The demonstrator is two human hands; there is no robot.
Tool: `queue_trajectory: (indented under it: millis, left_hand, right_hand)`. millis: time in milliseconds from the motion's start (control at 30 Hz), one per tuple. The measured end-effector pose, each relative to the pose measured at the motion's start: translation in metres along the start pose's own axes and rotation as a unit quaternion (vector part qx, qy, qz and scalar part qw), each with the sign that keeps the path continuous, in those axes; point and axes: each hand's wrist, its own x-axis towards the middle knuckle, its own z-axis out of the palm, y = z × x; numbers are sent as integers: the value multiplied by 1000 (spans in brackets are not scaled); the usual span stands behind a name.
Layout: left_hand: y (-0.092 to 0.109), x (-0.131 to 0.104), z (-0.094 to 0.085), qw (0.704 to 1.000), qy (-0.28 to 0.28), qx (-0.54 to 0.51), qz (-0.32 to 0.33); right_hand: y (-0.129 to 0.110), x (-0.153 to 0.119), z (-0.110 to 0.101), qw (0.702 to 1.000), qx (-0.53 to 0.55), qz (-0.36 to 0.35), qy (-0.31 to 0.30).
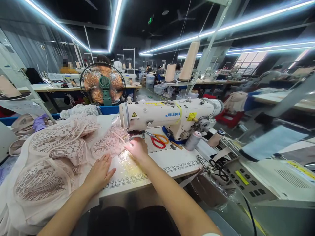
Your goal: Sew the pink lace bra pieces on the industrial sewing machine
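A pale pink lace garment (56, 157) is heaped on the white sewing table (172, 160) left of a cream JUKI sewing machine (167, 114). My left hand (99, 172) lies flat, fingers apart, on the garment's edge near the table front. My right hand (137, 149) rests just in front of the needle area, fingers curled down onto a thin lace strip (115, 144) under the machine head's light. Whether it pinches the lace is hard to tell.
Red-and-orange scissors (158, 140) lie on the machine bed beside grey thread spools (193, 141). A control panel (242, 180) sits at right. A floor fan (102, 83), tall thread cones (189, 62) and other workstations with a person (66, 67) stand behind.
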Motion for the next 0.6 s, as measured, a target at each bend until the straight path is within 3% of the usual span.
queue_trajectory:
  millis: [100,200,600]
  left_hand:
    - [4,2,3,1000,11,9,-5]
    - [6,3,3,1000,5,19,-12]
    - [-14,-6,-6,999,-8,7,-49]
  right_hand:
    - [-21,-3,8,999,-32,-12,8]
    - [-25,2,11,998,-58,5,0]
    - [16,17,5,992,-113,52,23]
